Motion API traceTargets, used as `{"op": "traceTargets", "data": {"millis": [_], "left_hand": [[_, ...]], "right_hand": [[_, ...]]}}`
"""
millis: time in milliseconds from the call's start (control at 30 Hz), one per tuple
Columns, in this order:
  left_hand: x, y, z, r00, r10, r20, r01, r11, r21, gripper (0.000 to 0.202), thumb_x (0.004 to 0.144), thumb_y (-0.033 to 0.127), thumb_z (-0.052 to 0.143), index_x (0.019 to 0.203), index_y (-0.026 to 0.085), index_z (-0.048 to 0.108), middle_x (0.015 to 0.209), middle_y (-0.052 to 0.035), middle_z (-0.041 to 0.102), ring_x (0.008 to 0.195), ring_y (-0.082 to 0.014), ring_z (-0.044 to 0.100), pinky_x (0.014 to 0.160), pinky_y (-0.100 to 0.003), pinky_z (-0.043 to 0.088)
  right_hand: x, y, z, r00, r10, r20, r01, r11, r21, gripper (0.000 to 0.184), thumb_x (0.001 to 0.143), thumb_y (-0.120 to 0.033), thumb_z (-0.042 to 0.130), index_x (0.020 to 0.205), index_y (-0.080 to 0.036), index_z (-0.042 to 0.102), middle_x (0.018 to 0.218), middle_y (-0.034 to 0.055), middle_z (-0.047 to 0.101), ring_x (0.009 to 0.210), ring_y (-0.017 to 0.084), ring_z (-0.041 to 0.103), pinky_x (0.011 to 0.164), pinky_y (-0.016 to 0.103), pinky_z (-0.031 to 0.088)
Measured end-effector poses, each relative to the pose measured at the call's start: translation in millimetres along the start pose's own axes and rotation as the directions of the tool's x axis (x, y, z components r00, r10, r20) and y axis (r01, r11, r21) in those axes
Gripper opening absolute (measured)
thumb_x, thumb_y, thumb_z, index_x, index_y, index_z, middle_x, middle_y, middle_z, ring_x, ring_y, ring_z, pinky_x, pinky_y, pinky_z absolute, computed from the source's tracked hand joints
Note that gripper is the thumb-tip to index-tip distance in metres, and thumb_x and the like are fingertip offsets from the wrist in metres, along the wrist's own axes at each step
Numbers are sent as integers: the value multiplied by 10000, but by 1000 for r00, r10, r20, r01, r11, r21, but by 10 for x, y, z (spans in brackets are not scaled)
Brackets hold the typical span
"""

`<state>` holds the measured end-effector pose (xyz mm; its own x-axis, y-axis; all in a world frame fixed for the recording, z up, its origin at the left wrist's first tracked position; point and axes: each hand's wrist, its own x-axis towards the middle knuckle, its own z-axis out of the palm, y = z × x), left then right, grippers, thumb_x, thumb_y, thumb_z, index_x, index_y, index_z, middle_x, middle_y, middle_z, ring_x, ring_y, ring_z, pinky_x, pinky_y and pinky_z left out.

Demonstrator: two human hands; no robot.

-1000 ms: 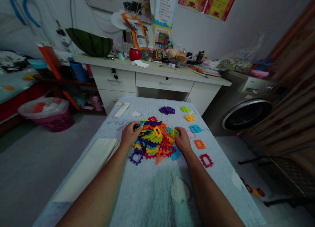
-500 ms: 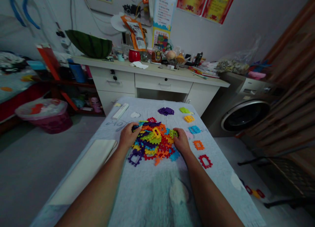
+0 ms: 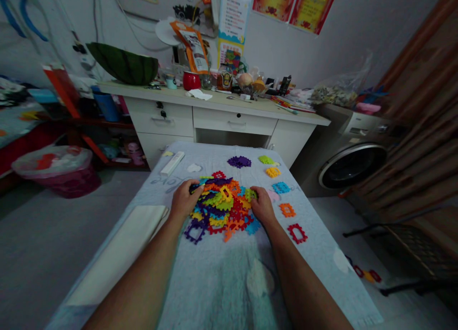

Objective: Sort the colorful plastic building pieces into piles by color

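A heap of colourful toothed plastic building pieces [image 3: 222, 203] lies in the middle of the cloth-covered table. At its left edge my left hand [image 3: 183, 200] is closed, thumb and fingers around a dark purple piece [image 3: 195, 187]. On the opposite side my right hand [image 3: 264, 205] pinches a green piece [image 3: 250, 194] against the heap. The fingertips of both hands are partly hidden. A purple square frame piece [image 3: 195, 231] lies at the heap's near left. To the right, separate red [image 3: 297, 233], orange [image 3: 286, 210], blue [image 3: 281, 187], yellow [image 3: 273, 171] and green [image 3: 265, 159] pieces form a column.
Behind the heap lies a purple pile of pieces [image 3: 239, 161]. A white box-like bar [image 3: 172, 163] and a folded white sheet [image 3: 118, 253] are on the table's left. Beyond stands a cluttered white desk [image 3: 236, 111], with a washing machine [image 3: 352, 165] to the right.
The view has shifted slightly, moving the background a little to the left. Both hands stay at the sides of the heap, and the pieces show no clear change.
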<state>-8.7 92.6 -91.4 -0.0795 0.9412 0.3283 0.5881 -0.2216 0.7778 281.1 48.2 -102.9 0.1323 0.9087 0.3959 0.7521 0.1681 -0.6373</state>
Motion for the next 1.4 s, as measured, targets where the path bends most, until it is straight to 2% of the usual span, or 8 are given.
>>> {"op": "traceTargets", "data": {"millis": [1400], "left_hand": [[-8,-33,21,1000,19,-2,-19,1000,20,320,812,476,543,987,227,641,1031,-54,696,994,-245,634,901,-372,477]], "right_hand": [[21,8,9,1000,7,18,-7,1000,-16,466,683,-55,458,1099,-175,631,1077,105,637,1055,233,568,997,405,435]]}}
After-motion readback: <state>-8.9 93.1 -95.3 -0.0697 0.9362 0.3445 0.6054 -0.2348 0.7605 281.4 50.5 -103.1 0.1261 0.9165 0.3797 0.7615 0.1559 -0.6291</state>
